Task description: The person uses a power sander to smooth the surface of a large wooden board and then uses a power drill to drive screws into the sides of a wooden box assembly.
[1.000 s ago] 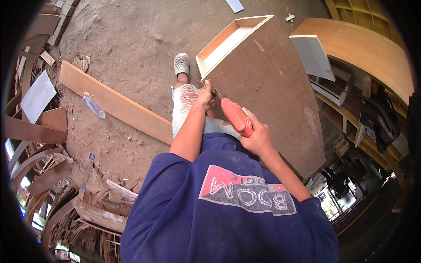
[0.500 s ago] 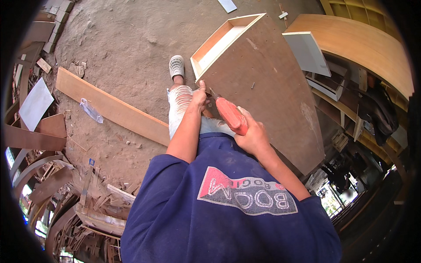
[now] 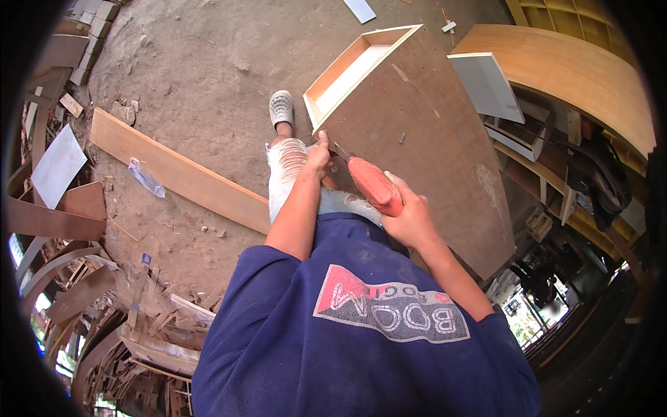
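A red power drill [image 3: 375, 186] is in my right hand [image 3: 411, 215], whose fingers are closed round its body. Its bit points up and left, close to the near edge of a brown wooden cabinet [image 3: 445, 160] lying in front of me. At that cabinet's near left corner, my left hand [image 3: 319, 154] grips the edge with the thumb on top; its other fingers are mostly hidden. I cannot tell whether the bit touches the wood. A small screw [image 3: 401, 138] is on the brown panel. The cabinet's open side shows a pale inner compartment.
A long wooden board [image 3: 180, 170] lies on the dirt floor to the left, with a clear plastic bag [image 3: 146, 178] on it. Wood scraps [image 3: 139, 368] pile up at lower left. A grey panel [image 3: 486, 85] leans beside a curved wooden piece [image 3: 556, 76] at right.
My right hand and the drill have shifted slightly right and down, toward me. My left hand keeps its grip on the cabinet corner.
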`<state>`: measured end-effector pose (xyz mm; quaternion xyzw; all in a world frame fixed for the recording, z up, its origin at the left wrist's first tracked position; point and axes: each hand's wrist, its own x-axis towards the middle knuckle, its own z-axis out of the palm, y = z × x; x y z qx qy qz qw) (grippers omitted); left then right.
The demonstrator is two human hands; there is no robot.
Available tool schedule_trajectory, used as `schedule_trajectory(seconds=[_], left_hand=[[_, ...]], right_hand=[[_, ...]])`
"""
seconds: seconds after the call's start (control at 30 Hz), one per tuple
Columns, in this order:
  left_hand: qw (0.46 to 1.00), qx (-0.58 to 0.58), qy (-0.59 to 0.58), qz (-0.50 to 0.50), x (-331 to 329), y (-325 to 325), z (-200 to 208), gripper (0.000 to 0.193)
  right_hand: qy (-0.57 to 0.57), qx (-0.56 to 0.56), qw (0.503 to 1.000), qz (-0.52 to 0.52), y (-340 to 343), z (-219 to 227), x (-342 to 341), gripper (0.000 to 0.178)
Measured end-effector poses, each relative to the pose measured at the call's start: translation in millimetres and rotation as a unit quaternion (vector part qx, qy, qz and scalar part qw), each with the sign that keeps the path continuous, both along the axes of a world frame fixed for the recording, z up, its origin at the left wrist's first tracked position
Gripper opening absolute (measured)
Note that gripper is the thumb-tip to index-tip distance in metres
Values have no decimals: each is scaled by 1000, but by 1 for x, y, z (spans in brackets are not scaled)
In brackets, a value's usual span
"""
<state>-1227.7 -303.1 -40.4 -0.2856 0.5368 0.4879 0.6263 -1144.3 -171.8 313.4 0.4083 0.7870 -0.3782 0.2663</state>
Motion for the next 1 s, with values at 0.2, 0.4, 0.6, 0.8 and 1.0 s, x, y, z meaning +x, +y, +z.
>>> schedule_trajectory(seconds=[0.2,0.4,0.6,0.8,1.0], left_hand=[[995,-27,93,1,-1,-2,-6,86],[952,-108,262,-113,-11,0,9,67],[682,-79,684,-246,-36,33,105,56],[626,27,640,-445,-34,38,83,36],[633,67,640,-429,-25,57,63,25]], right_hand=[[115,-26,990,-76,10,-2,18,75],[167,-32,975,-142,19,-17,49,74],[170,-30,960,-223,26,-19,66,72],[185,-4,946,-266,36,-22,74,71],[204,-3,926,-319,52,-21,78,72]])
